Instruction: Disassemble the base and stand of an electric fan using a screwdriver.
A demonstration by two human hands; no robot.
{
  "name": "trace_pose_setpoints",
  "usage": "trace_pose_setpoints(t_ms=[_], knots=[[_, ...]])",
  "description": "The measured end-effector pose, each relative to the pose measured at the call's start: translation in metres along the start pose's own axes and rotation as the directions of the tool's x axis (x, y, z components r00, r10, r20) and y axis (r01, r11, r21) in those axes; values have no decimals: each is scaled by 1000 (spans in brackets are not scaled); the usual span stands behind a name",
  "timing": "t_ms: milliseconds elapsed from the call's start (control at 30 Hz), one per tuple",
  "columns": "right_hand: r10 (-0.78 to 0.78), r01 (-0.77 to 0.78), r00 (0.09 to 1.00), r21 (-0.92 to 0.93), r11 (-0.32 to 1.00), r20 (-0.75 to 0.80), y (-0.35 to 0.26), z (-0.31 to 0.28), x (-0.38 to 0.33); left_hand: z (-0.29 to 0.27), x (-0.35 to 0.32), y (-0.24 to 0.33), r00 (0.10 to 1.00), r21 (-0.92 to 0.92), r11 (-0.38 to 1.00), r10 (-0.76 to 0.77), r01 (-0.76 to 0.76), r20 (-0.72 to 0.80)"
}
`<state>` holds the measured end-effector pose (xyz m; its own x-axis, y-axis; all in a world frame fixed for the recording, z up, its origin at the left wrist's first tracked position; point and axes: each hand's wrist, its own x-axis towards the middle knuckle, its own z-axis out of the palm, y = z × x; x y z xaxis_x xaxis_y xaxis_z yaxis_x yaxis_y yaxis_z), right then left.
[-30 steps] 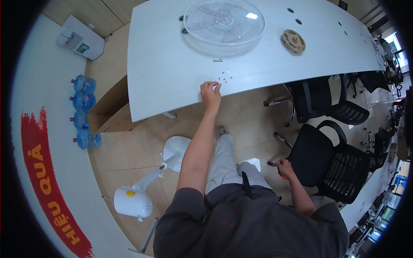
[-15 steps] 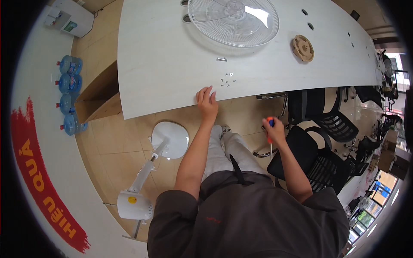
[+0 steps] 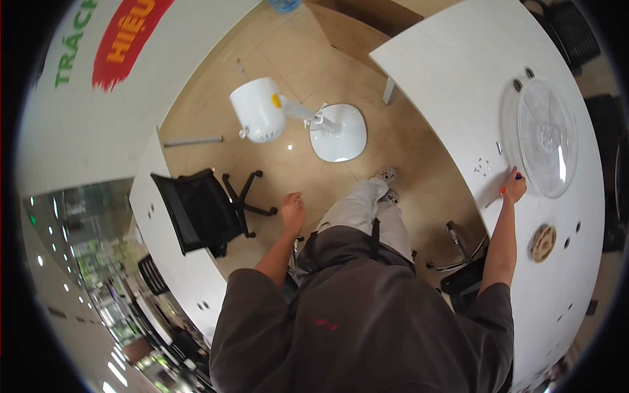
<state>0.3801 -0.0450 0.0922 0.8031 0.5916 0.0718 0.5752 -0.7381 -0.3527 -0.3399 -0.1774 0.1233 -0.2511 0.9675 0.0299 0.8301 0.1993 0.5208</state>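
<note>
My right hand [image 3: 516, 188] is closed around a red-and-blue-handled screwdriver [image 3: 503, 191], its shaft angled back toward the table's near edge. It is over the white table [image 3: 452, 78], between several small screws [image 3: 483, 166] and the clear round fan grille [image 3: 549, 137]. A short metal piece [image 3: 498, 148] lies near the screws. My left hand [image 3: 293, 213] hangs over the floor at my left, fingers loosely bent and apart, with nothing seen in it. Ahead stands a white fan body, its motor housing [image 3: 257, 109] tilted on a pole above a rounded-square base [image 3: 339, 133].
A black mesh office chair [image 3: 203, 213] stands at my left beside another white table [image 3: 164, 262]. Chair legs [image 3: 455, 252] show by my right side. A brown moulded ring-shaped piece [image 3: 543, 243] rests on the right-hand table. A cardboard box [image 3: 347, 39] is at the far end.
My view and body have turned left, toward the fan stand. My left hand has left the table edge and hangs lower; my right hand, still holding the screwdriver, is now over the tabletop.
</note>
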Motion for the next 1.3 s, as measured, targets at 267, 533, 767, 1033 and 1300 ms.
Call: trace_pose_setpoints(t_ms=[267, 533, 767, 1033, 1300], knots=[[-21, 22, 999, -47, 999, 29, -13, -2, 12, -36, -140, -51, 732, -63, 742, -669, 667, -132], [-272, 314, 926, 132, 940, -263, -70, -29, -97, -25, -137, -43, 629, -202, 636, -770, 745, -105], [-708, 347, 614, 686, 639, 349, -302, 18, -340, -24, -108, -78, 670, -301, 668, -733, 680, -114], [-797, 401, 486, 719, 568, 359, -433, 152, -436, -15, -63, -156, 549, -461, 471, -835, 752, 44], [-566, 94, 688, 718, 690, 454, -485, 185, -477, -26, 8, -202, 634, -476, 503, -756, 721, 162]])
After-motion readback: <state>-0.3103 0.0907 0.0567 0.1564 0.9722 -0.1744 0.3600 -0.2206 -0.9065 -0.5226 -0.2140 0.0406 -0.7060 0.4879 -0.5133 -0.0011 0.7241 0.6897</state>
